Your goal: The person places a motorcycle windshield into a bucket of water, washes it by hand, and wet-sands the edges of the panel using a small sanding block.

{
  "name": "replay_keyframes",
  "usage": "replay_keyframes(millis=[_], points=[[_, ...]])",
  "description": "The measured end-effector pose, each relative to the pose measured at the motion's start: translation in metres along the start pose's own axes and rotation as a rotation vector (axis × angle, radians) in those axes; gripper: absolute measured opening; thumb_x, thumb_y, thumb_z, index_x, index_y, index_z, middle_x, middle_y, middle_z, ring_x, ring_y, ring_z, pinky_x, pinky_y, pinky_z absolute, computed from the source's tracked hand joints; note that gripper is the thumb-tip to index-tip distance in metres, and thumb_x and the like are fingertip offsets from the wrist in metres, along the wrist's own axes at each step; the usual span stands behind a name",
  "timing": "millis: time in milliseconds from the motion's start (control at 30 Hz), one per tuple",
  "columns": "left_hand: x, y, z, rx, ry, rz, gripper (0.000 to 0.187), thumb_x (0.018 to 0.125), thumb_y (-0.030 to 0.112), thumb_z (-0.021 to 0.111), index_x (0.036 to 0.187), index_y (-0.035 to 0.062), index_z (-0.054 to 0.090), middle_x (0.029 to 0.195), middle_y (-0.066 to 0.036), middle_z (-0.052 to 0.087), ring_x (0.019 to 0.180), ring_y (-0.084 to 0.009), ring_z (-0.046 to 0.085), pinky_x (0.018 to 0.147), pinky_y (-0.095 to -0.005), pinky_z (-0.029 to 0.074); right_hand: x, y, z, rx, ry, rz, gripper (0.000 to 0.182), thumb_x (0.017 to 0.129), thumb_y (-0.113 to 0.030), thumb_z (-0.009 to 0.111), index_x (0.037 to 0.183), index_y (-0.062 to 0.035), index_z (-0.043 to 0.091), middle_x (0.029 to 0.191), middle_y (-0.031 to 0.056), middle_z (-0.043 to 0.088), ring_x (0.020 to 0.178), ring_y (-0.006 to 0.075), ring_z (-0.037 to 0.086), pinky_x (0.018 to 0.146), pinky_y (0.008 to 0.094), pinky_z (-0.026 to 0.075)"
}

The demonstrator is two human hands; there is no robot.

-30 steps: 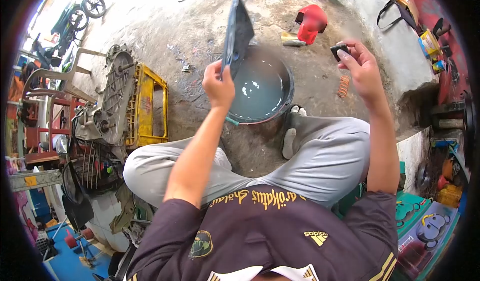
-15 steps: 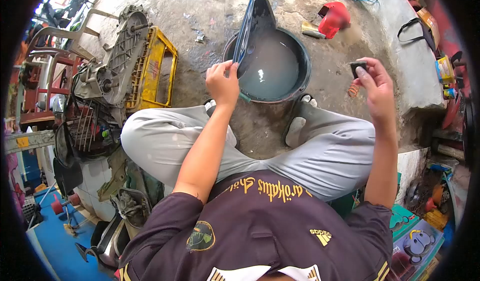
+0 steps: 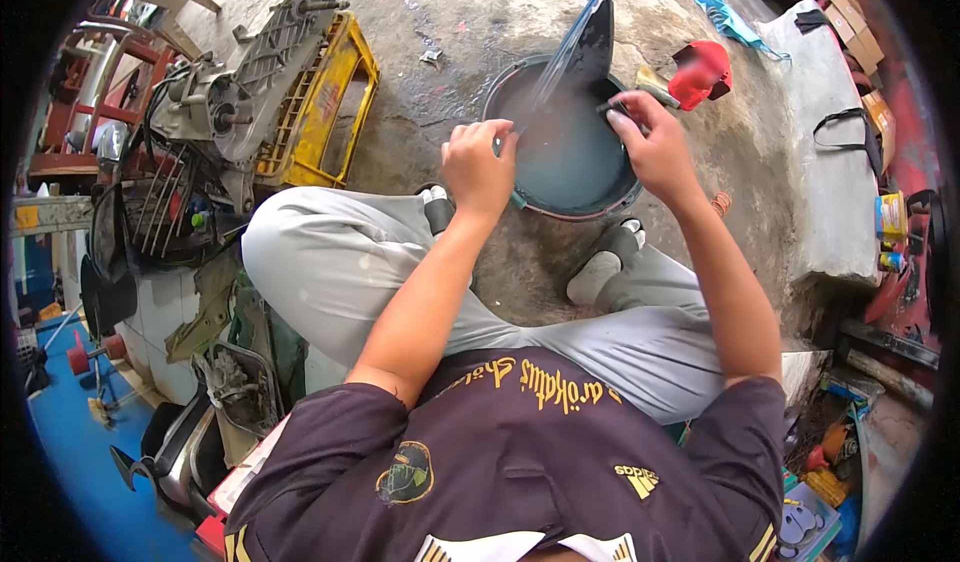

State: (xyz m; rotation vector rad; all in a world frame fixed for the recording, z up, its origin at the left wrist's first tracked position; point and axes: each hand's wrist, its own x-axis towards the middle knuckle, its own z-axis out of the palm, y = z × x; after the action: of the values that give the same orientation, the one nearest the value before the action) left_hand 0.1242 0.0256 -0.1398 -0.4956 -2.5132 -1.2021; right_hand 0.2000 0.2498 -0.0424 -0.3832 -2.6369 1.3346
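My left hand [image 3: 478,170] grips the lower end of a long, thin glossy dark panel [image 3: 594,42], its thumb and fingers closed on the edge. The panel rises at a slant over a dark bucket [image 3: 626,188] of cloudy grey water [image 3: 565,162]. Between the thumb and fingers of my right hand [image 3: 655,152] is a small dark flat pad [image 3: 608,109], held over the bucket's right side and close to the panel's inner face. My fingers partly cover the pad.
On the left, a yellow crate [image 3: 325,102] stands beside a metal engine casing [image 3: 275,67]. Beyond the bucket lie a red object [image 3: 700,77] and a blue cloth-like piece [image 3: 735,24]. An orange coil [image 3: 720,203] rests on the floor at right, near a concrete ledge [image 3: 830,182].
My right hand has swung left with the dark pad, from the bucket's right side to over the bucket near the panel. My left hand keeps its grip; the view has shifted slightly.
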Motion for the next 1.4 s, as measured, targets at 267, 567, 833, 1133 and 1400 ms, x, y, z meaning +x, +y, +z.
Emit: replay_keyframes(millis=[267,567,833,1133,1400], points=[[0.006,0.008,0.002,-0.112,-0.085,-0.090,0.014,0.083,0.011,0.076,0.096,0.0069,0.071,0.092,-0.008,0.072,0.091,-0.0277,0.064,0.083,-0.0415,0.050,0.042,-0.019,0.061,-0.024,0.282,-0.306,0.016,0.096,-0.007,0.069,0.111,-0.0014,0.069,0.095,0.0109,0.074,0.083,0.0183,0.069,0.076,0.0314,0.054],[0.010,0.007,0.003,-0.085,-0.108,-0.153,0.017,0.084,0.010,0.076,0.099,0.0099,0.070,0.095,-0.006,0.071,0.097,-0.0290,0.063,0.085,-0.0439,0.045,0.058,-0.023,0.076,-0.252,0.257,-0.569,0.012,0.092,0.001,0.067,0.104,-0.0003,0.067,0.091,0.0181,0.068,0.083,0.0380,0.068,0.074,0.0424,0.054],[0.015,0.006,0.000,-0.093,-0.058,-0.153,0.019,0.084,0.009,0.075,0.103,0.0110,0.070,0.093,-0.004,0.071,0.096,-0.0289,0.063,0.083,-0.0437,0.045,0.066,-0.023,0.084,-0.313,0.187,-0.638,0.014,0.091,0.002,0.067,0.105,0.0002,0.066,0.090,0.0181,0.067,0.084,0.0380,0.067,0.074,0.0435,0.053],[0.016,0.002,-0.001,-0.068,-0.090,-0.157,0.021,0.085,0.010,0.073,0.106,0.0120,0.070,0.093,-0.004,0.071,0.094,-0.0285,0.063,0.083,-0.0441,0.045,0.069,-0.020,0.090,-0.359,0.113,-0.608,0.013,0.091,0.000,0.067,0.104,0.0018,0.067,0.092,0.0194,0.068,0.086,0.0391,0.068,0.076,0.0431,0.054],[0.011,0.000,0.009,-0.115,-0.047,-0.121,0.025,0.086,0.010,0.073,0.110,0.0117,0.070,0.091,-0.006,0.071,0.092,-0.0287,0.064,0.081,-0.0440,0.046,0.061,-0.023,0.081,-0.365,0.086,-0.580,0.016,0.090,-0.001,0.069,0.106,0.0013,0.067,0.094,0.0186,0.068,0.085,0.0362,0.068,0.077,0.0412,0.054]])
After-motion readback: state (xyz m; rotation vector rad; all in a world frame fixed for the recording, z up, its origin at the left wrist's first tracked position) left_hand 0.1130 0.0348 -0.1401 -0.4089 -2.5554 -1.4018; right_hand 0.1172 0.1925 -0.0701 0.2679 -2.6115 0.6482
